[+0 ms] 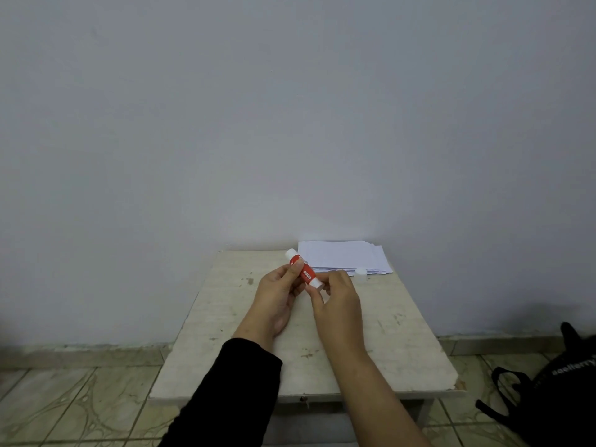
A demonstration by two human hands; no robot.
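A red glue stick (305, 270) with white ends is held above the small table (225, 333), tilted with one end pointing to the far left. My left hand (280, 298) grips its red body. My right hand (335, 301) pinches the white end nearest me between thumb and fingers. A small white cap (361, 272) stands on the table just right of my hands, in front of a stack of white paper sheets (342, 256).
The worn pale table stands against a plain wall (290, 124), with the paper stack at its far right corner. A black bag (561, 391) with straps lies on the tiled floor (80, 398) to the right of the table.
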